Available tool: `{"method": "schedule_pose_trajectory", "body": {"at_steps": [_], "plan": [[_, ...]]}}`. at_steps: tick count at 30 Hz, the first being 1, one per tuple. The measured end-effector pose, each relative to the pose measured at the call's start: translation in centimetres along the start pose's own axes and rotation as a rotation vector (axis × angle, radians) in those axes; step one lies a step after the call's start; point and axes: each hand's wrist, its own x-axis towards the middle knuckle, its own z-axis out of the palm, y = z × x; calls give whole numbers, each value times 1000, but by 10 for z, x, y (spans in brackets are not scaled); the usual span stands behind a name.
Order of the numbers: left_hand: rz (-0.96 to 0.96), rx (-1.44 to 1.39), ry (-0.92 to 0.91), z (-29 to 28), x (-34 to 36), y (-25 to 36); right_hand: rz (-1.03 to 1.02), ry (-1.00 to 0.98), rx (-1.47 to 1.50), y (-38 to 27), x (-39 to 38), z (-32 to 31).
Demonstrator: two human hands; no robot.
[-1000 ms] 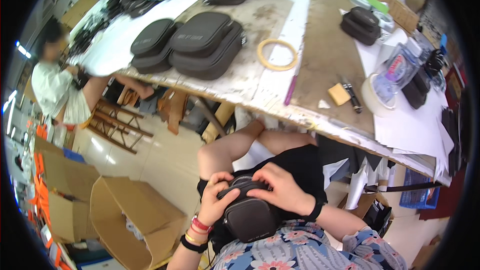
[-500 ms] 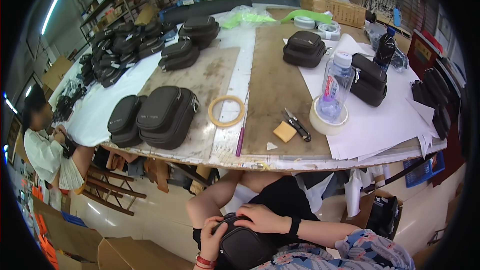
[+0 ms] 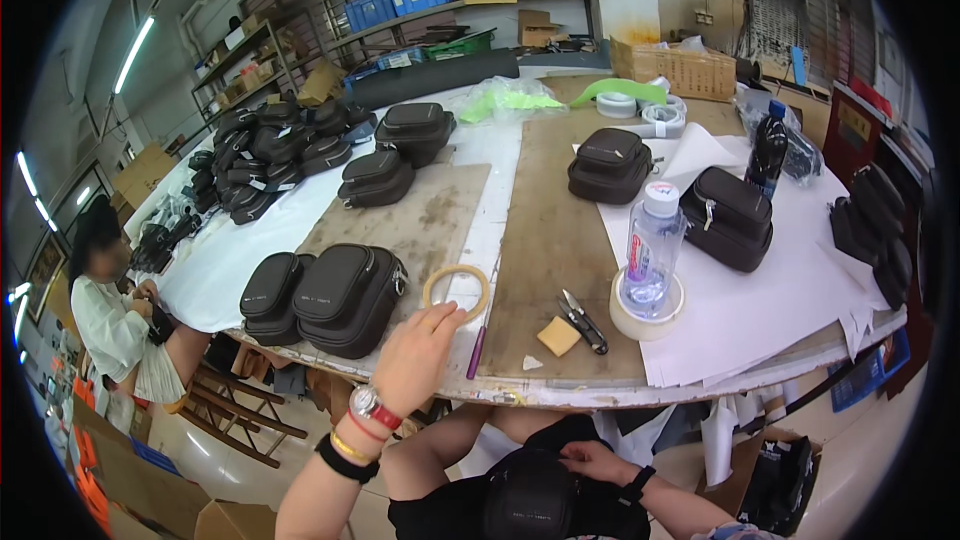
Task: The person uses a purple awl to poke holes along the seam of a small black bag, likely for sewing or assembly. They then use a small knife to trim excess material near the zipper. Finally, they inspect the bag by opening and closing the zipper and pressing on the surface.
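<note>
My left hand [image 3: 420,350] is stretched out over the table's front edge, fingers extended and apparently holding nothing. Its fingertips reach the near side of a tan tape ring [image 3: 456,269]; whether they touch it I cannot tell. Just left of this hand, a dark zippered case [image 3: 350,295] stands beside a similar one [image 3: 273,295]. On my lap lies another dark case [image 3: 528,500], with my right hand [image 3: 595,465] at its upper right edge, fingers bent and pinched on it. A purple-handled thin tool [image 3: 476,352] lies right of my left hand.
Thread snips [image 3: 583,325] and a yellow block [image 3: 558,337] lie mid-table. A clear bottle [image 3: 652,250] stands in a tape roll [image 3: 625,325], near white paper sheets [image 3: 740,330]. Many dark cases [image 3: 265,155] are heaped far left. At left sits another person [image 3: 110,315].
My left hand has left the case on my lap and moved up and forward over the table edge. My right hand remains at the case, which sits lower in view. The view has tilted up.
</note>
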Motion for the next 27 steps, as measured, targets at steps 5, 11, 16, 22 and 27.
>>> {"method": "schedule_pose_trajectory", "body": {"at_steps": [5, 11, 16, 22, 27], "plan": [[-92, 187, -324, 9, 31, -18, 117, -47, 7, -11, 5, 1], [-129, 50, 14, 19, 41, -27, 179, -108, 21, -3, 17, -1], [-348, -532, -278, -7, 27, 33, 190, -127, 39, -7, 15, -4], [260, -359, -257, 28, 60, 83, 140, -117, -6, -17, 16, -5], [379, -207, -382, 31, 60, 68, 174, -106, 53, -7, 11, -8]]}}
